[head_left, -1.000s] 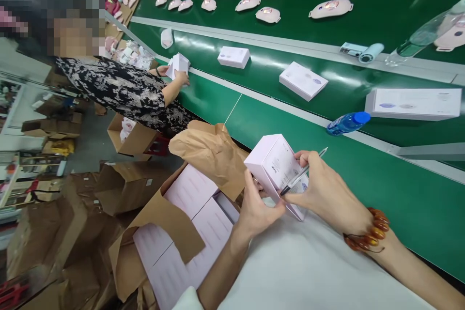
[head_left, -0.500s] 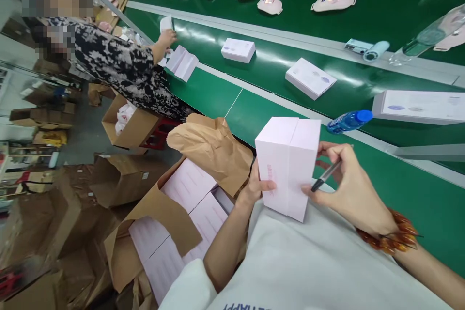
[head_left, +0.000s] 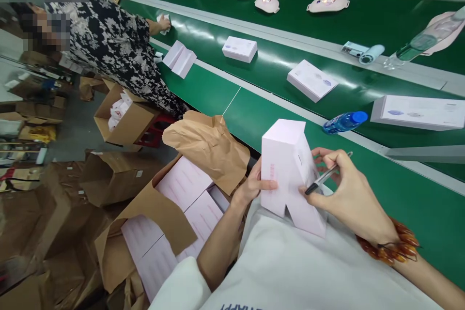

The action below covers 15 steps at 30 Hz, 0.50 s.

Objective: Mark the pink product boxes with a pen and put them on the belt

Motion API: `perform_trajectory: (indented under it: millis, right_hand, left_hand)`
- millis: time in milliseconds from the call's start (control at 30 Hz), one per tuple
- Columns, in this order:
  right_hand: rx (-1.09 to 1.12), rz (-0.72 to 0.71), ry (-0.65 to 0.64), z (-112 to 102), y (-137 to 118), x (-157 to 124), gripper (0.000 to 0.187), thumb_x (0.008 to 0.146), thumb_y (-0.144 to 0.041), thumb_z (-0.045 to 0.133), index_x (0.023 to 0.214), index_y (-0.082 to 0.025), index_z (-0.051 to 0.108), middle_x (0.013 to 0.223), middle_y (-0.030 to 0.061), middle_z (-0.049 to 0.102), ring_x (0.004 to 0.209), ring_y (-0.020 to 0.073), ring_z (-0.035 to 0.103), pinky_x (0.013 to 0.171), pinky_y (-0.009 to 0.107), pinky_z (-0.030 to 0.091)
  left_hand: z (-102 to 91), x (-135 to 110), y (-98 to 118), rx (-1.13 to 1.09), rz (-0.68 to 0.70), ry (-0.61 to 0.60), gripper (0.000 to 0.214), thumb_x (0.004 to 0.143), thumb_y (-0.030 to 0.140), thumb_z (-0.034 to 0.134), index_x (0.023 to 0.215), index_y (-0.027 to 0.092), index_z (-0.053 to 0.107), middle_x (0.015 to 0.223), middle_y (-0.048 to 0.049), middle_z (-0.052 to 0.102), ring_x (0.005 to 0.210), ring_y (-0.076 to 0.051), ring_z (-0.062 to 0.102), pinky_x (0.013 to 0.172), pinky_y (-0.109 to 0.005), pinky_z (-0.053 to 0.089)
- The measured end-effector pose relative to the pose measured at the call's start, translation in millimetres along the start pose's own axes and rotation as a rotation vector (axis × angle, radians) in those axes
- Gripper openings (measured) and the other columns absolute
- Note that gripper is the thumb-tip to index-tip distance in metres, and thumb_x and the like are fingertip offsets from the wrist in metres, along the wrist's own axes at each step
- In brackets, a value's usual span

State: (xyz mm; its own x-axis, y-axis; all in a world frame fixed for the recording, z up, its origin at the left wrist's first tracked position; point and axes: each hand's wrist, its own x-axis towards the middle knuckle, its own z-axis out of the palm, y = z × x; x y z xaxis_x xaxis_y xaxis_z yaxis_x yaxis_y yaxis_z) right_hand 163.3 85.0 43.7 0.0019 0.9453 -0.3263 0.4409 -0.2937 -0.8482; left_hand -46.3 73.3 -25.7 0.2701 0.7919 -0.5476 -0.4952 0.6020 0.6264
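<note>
In front of my chest, my left hand is closed around a white box with small pink lettering, thumb across its near face. Against it leans a second white box section; the two touch near the top and part in a wedge at the bottom. Whether they are separate boxes or joined, I cannot tell. My right hand grips a clear pen with a black end. Its thumb and fingertips also touch the second section, whose far side bears print. The fingers behind the boxes are partly hidden.
A brown carton holding several white boxes stands at my left, with crumpled paper above. A blue-capped bottle lies on the green bench. White printed boxes rest beyond. A co-worker stands far left.
The two white sections, flush together before, have swung apart at the bottom, the right one tilting outward. The co-worker's hand has moved away from the open white box on the bench.
</note>
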Motion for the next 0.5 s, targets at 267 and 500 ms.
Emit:
perform_trajectory:
  millis: [267, 500]
  right_hand:
    - [0.074, -0.086, -0.125, -18.5, 33.0, -25.7, 0.063, 0.072, -0.055, 0.093, 0.092, -0.030, 0.038, 0.150, 0.0112, 0.067, 0.115, 0.0348, 0.075, 0.085, 0.049, 0.064]
    - [-0.096, -0.345, -0.040, -19.6, 26.4, -39.7, 0.060, 0.081, -0.062, 0.088, 0.084, -0.030, 0.037, 0.132, 0.0123, 0.079, 0.105, 0.0366, 0.080, 0.068, 0.044, 0.061]
  left_hand:
    - [1.9, -1.1, -34.8, -0.323, -0.123, 0.063, 0.077, 0.053, 0.053, 0.089, 0.116, 0.011, 0.078, 0.115, -0.0201, 0.084, 0.124, -0.049, 0.073, 0.104, -0.053, 0.058]
    - [11.5, -11.2, -29.9, -0.479, -0.139, -0.006, 0.088, 0.074, 0.066, 0.080, 0.143, 0.012, 0.069, 0.149, -0.0198, 0.071, 0.152, -0.050, 0.051, 0.126, -0.063, 0.040]
